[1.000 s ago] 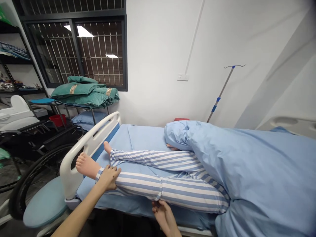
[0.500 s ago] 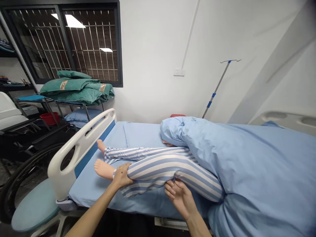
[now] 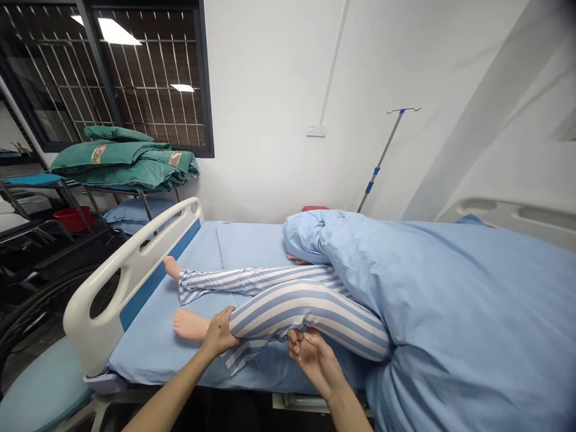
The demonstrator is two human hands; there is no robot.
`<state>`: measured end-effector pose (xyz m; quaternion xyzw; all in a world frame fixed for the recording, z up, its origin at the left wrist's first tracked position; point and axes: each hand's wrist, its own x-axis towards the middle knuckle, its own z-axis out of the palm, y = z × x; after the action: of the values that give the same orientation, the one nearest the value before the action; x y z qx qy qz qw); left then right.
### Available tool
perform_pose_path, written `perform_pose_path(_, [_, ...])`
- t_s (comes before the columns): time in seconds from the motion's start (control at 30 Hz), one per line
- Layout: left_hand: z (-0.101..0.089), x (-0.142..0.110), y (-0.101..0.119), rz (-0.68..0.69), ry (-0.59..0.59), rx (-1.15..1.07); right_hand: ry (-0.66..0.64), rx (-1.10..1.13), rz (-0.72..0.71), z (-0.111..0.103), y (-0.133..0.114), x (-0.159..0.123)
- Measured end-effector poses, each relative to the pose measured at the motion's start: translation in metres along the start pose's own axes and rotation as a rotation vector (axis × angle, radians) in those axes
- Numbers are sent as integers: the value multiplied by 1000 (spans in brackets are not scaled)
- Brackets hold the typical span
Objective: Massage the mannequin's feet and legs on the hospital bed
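Note:
On the bed lies a manikin-like figure in blue-and-white striped trousers (image 3: pixel 288 300), its near leg bent at the knee. My left hand (image 3: pixel 220 332) is wrapped around the near lower leg just above the bare near foot (image 3: pixel 191 326). Behind the knee, my right hand (image 3: pixel 315 358) is palm up with curled fingers, its fingertips at the trouser cloth; part of the grip is hidden. The far leg rests straight, ending in the far foot (image 3: pixel 171 267). A light blue quilt (image 3: pixel 427 288) covers the upper body, and a hand (image 3: pixel 297 259) shows from under its edge.
A white footboard (image 3: pixel 130 264) closes the bed's left end, with a pale blue round seat (image 3: pixel 42 384) beside it. A wheelchair (image 3: pixel 49 288) stands at far left. Green folded bedding (image 3: pixel 126 157) is piled behind. A drip pole (image 3: pixel 381 159) rises beyond the bed.
The near foot has shifted toward the near bed edge and slightly toward the knee, so the leg is a little more bent. Both hands moved with it. My view has turned slightly right.

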<state>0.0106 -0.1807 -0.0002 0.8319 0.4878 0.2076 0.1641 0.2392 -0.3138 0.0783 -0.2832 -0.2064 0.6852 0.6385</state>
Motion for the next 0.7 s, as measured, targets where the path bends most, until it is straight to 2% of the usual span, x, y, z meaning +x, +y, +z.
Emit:
perform_pose_path(0.23, [-41,-3,-24,117,-16,218,7,50,16,-8,21,-1])
perform_pose_path(0.43, [-96,-7,-47,212,-9,413,36,114,88,-26,56,5])
perform_pose_path(0.57, [-129,-18,-62,226,-54,527,80,164,147,-36,85,15])
perform_pose_path(0.7, [-140,-26,-77,216,-127,573,150,217,150,-43,106,22])
